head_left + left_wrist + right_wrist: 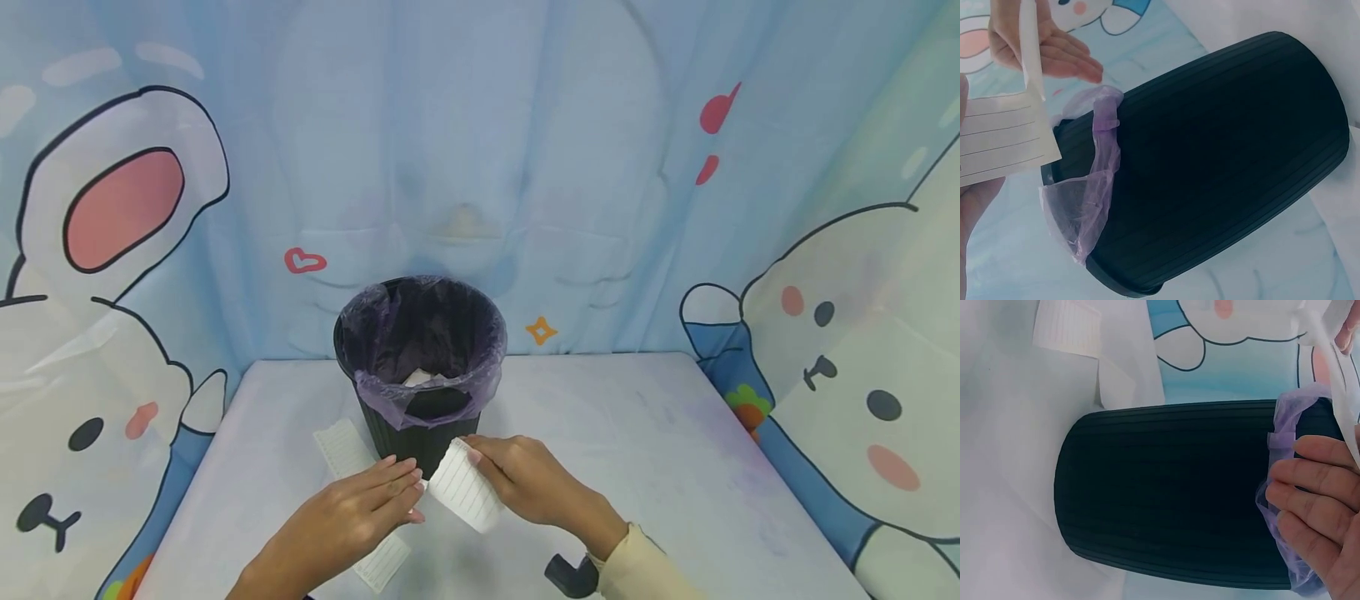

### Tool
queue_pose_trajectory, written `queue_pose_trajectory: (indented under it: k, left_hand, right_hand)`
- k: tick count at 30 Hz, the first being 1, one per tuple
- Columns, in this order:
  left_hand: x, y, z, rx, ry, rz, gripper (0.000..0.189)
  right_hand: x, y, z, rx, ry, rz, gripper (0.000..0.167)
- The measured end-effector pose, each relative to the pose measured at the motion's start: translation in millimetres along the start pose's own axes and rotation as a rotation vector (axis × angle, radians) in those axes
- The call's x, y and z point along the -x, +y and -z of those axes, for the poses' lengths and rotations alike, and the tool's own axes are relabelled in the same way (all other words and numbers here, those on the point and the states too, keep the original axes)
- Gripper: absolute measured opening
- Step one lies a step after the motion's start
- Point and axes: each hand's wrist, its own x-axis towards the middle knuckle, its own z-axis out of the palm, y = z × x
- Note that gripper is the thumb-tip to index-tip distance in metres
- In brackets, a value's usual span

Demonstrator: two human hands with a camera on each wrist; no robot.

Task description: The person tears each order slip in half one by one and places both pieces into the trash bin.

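A lined sheet of white paper (467,490) is held between the hands in front of the bin. My right hand (528,479) pinches its upper right edge between thumb and fingers. In the right wrist view that hand's other fingers (1316,494) lie fairly straight, beside the bin's rim. My left hand (352,512) pinches the sheet's left side. A black bin (408,442) stands just beyond, lined with a purple plastic bag (487,379). Inside it lies some white paper (420,377). The left wrist view shows the lined paper (1004,134) partly folded or bent.
Lined paper lies on the table left of the bin: one piece (343,448) at the bin's base and another (382,562) nearer the front, partly behind the left hand. A dark object (572,577) shows beside the right sleeve. A blue cartoon curtain (585,167) hangs behind.
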Motion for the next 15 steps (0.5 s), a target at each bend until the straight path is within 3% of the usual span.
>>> queue_pose_trajectory:
  k: [7, 15]
  left_hand:
    - [-0.2, -1.1, -1.1, -0.005, 0.018, -0.016, 0.039]
    - [-0.9, -0.6, 1.0, 0.009, -0.020, 0.012, 0.036]
  right_hand:
    - [0.7, 2.5, 2.9, 0.012, 0.004, -0.029, 0.029]
    - [0.7, 8.1, 1.8, 0.012, 0.019, -0.045, 0.030]
